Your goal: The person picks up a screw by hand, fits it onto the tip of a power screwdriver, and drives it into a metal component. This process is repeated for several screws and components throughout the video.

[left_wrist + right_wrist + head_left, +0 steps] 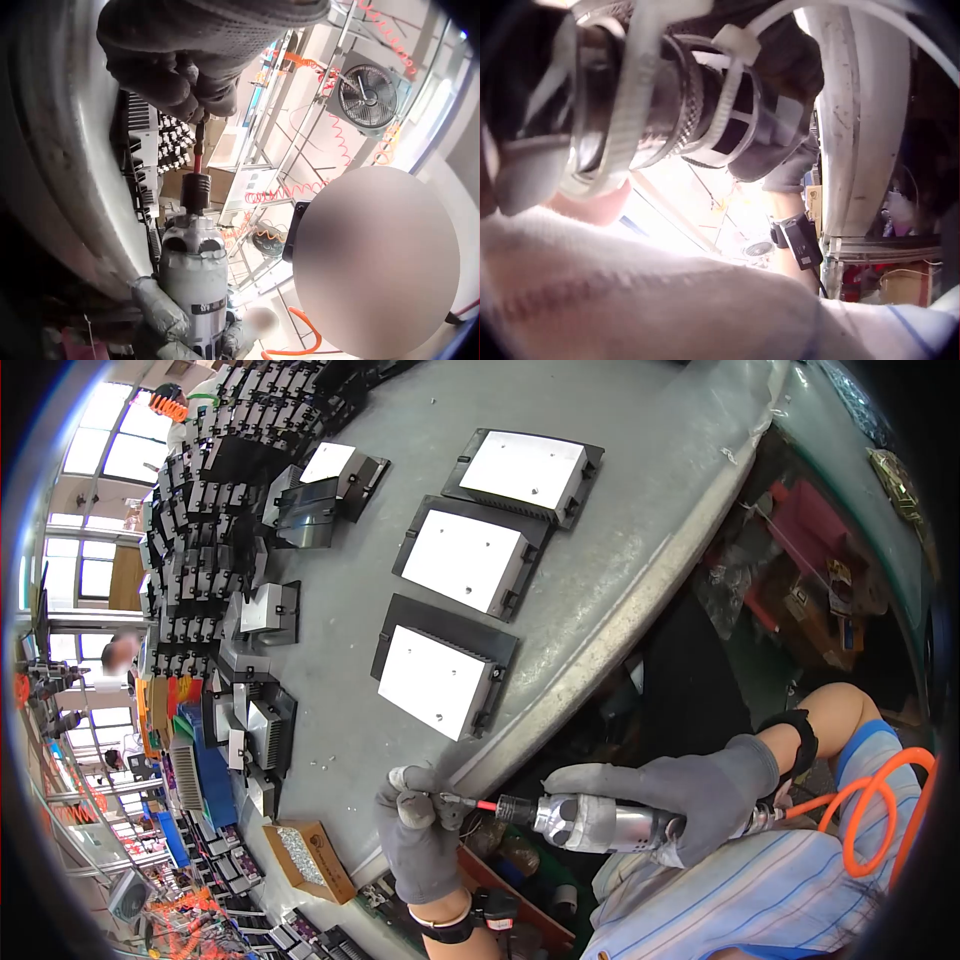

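My right hand point(700, 790), in a grey glove, grips a silver air screwdriver point(575, 823) that lies level in front of my body and points left. A red-sleeved bit point(487, 805) sticks out of its black chuck point(515, 810). My left hand point(422, 850), also gloved, has its fingers curled and pinches at the bit's tip, near the table edge. In the left wrist view the fingertips point(216, 105) close around the tip of the bit point(199, 142); whatever small piece lies between them is hidden. An orange hose point(860, 800) runs from the screwdriver's rear.
Three black housings with white tops, the nearest one point(435, 680) included, lie in a row on the grey table point(340, 580). Many similar parts point(205, 540) are stacked along the far side. A cardboard box point(330, 860) of small metal pieces stands left of my left hand.
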`<state>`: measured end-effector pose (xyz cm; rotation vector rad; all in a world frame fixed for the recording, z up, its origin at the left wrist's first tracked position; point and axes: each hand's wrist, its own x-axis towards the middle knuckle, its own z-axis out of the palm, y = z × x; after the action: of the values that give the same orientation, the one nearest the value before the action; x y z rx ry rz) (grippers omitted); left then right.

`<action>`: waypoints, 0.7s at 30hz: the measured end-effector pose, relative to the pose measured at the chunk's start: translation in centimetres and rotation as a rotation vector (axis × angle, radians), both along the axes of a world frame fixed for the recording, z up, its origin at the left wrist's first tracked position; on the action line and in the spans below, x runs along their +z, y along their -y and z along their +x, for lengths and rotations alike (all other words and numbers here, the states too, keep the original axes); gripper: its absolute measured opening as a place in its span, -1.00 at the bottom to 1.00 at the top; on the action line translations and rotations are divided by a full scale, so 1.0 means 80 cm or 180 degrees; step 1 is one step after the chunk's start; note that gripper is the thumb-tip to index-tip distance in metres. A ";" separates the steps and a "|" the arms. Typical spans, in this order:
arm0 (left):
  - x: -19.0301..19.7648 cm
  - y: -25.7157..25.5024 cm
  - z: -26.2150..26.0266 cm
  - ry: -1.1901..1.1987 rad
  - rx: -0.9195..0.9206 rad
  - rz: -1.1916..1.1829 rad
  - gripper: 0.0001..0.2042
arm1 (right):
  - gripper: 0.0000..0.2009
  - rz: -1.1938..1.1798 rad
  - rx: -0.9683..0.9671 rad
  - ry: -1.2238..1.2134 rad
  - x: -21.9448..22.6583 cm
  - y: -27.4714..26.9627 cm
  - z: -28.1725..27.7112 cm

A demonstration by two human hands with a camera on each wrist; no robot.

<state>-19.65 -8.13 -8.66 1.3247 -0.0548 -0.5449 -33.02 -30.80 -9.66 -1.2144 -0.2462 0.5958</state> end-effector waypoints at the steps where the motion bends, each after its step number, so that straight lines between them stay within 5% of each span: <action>1: -0.004 -0.002 -0.002 -0.0106 0.0031 -0.0012 -0.54 | -0.04 -0.0012 0.0132 -0.0120 0.001 0.001 0.001; 11: -0.002 0.002 -0.002 0.0197 0.0001 0.0328 -0.56 | -0.05 -0.0022 0.0112 -0.0042 -0.008 -0.004 0.001; 13: -0.004 0.000 0.002 0.0273 -0.0117 0.0248 -0.57 | -0.04 0.1229 0.0035 -0.0191 -0.034 -0.012 -0.003; 14: -0.005 0.000 0.003 0.0347 -0.0224 0.0182 -0.59 | -0.04 0.1218 0.0020 -0.0194 -0.028 -0.009 -0.003; 16: -0.001 0.006 0.000 0.0154 -0.0237 0.0082 -0.61 | -0.03 0.2027 0.0244 -0.1213 -0.012 -0.003 -0.004; 17: 0.001 0.009 -0.001 -0.0025 -0.0233 -0.0011 -0.62 | -0.03 0.2018 0.0227 -0.1214 -0.009 -0.001 -0.006; 19: 0.004 0.004 0.002 -0.0050 -0.0329 0.0210 -0.60 | -0.04 0.0131 0.0096 -0.0032 -0.006 0.001 -0.011; 21: 0.007 0.005 0.003 -0.0071 -0.0432 0.0442 -0.58 | -0.05 0.0463 0.0016 -0.0010 -0.014 0.001 -0.011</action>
<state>-19.45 -8.51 -8.10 1.4571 -0.0905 -0.6886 -33.90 -30.88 -10.81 -1.0729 -0.2853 0.5744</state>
